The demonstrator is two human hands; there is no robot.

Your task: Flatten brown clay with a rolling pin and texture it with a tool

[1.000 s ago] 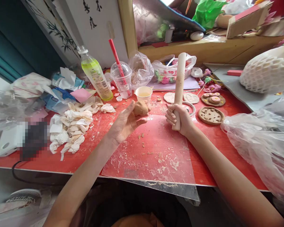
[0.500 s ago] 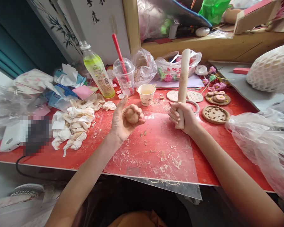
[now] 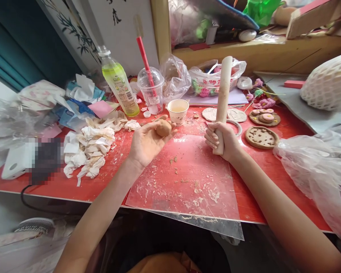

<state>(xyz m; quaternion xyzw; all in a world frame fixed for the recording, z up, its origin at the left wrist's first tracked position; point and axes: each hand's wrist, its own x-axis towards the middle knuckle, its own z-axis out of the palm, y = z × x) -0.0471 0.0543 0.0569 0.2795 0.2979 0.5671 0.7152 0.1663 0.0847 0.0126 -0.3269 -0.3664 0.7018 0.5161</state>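
The clear plastic sheet [image 3: 159,193] overhung the red table [image 3: 59,187] at its six o'clock edge, with room across its middle. From there I counted one rolling pin [image 3: 224,94] at one o'clock, one clay ball [image 3: 163,129] at eleven, four clay discs [image 3: 262,137] around two. My right hand [image 3: 224,140] gripped the pin's lower end, its long axis pointing just past twelve; my left hand [image 3: 147,144] cupped the ball.

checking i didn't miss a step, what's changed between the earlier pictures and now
The clay lump in the left hand has shifted left, from in front of the paper cup to its near left side. Nothing was taken hold of or let go: the right hand still grips the rolling pin, and the cup stayed put.
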